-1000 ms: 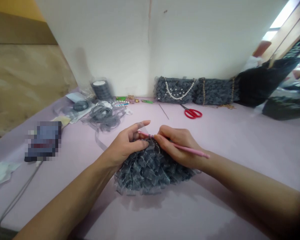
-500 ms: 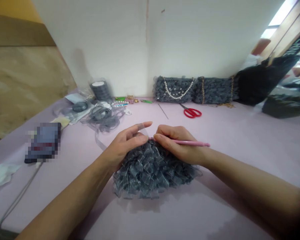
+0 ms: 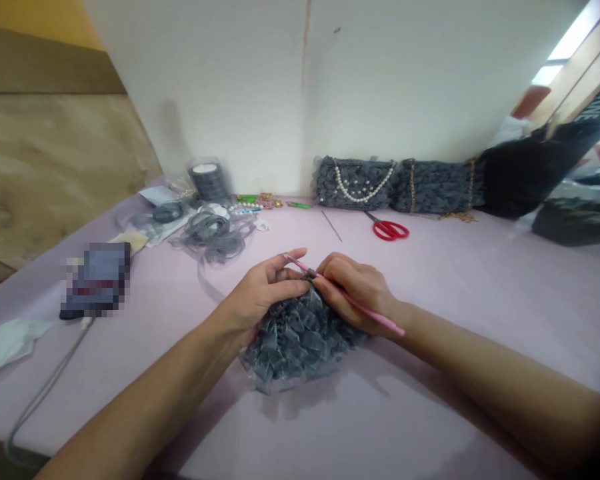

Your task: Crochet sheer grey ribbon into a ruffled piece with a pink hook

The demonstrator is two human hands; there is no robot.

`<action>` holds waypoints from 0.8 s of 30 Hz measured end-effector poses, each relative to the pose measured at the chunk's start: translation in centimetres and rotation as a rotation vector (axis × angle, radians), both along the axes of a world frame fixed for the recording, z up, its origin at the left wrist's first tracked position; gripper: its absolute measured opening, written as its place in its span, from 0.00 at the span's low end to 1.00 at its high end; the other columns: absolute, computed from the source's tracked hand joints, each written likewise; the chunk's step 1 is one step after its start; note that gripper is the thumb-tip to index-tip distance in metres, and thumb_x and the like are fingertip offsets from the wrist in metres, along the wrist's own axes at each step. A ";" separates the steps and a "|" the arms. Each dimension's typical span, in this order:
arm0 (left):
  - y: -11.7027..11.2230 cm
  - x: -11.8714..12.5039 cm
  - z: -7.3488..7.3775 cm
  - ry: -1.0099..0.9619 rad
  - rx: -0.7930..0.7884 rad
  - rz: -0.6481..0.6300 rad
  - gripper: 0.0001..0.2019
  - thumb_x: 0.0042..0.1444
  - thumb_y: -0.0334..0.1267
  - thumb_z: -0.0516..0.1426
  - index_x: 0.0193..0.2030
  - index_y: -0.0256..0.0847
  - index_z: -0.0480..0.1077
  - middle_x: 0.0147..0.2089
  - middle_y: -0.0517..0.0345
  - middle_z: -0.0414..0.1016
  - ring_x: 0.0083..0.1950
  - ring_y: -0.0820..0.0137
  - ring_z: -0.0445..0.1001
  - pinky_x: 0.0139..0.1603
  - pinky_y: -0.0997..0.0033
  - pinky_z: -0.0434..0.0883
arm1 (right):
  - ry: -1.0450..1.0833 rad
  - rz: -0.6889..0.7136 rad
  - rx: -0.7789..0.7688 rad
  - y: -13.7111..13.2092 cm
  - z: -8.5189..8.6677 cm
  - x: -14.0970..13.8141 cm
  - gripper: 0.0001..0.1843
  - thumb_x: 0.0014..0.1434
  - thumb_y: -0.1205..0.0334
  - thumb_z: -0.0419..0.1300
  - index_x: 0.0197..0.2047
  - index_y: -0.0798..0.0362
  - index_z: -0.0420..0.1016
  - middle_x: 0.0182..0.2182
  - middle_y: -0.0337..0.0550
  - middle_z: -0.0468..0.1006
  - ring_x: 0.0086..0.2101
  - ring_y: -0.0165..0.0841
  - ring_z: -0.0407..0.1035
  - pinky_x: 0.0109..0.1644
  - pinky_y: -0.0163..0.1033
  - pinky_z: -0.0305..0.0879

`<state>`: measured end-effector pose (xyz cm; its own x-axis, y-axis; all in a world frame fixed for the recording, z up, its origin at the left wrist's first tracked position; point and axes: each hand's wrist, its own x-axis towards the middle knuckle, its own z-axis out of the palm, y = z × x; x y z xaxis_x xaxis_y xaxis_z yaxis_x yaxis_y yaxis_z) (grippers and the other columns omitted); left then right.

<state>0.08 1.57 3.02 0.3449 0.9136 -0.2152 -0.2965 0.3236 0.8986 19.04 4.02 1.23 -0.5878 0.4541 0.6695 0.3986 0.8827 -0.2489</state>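
Ruffled grey piece (image 3: pixel 295 343) low and central on the desk (image 3: pixel 480 280), bunched beneath both hands, its lower edge resting on the desk. Pink crochet hook (image 3: pixel 377 317) clenched in the right hand (image 3: pixel 355 293), fingers curled over the shaft, tip slanting up and left across the top edge of the piece, handle end angled down toward the right. Left hand (image 3: pixel 263 293) grasping the piece at its upper edge, fingertips just beside the hook's tip. Thin grey ribbon (image 3: pixel 207 283) trailing from near the left hand up to a loose coil (image 3: pixel 213 233). Beyond that, against the wall, a ribbon spool (image 3: pixel 209 181) and small beads (image 3: pixel 265 200). Farther right, a thin needle (image 3: pixel 331 225) and red scissors (image 3: pixel 390 230) lying on the desk. Behind them, a pearl-strapped grey bag (image 3: pixel 355 183) beside a chain-strapped grey bag (image 3: pixel 433 187). Off to the left, a pixelated object (image 3: pixel 97 280) with a cable (image 3: pixel 45 393) running from it.
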 end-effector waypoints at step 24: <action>1.5 -3.1 0.7 0.034 -0.025 -0.212 0.25 0.46 0.30 0.67 0.53 0.41 0.74 0.31 0.62 0.71 0.30 0.77 0.70 0.34 0.76 0.66 | -0.069 0.231 -0.246 0.1 3.6 1.7 0.06 0.66 0.67 0.53 0.35 0.53 0.67 0.40 0.45 0.77 0.31 0.26 0.68 0.32 0.32 0.63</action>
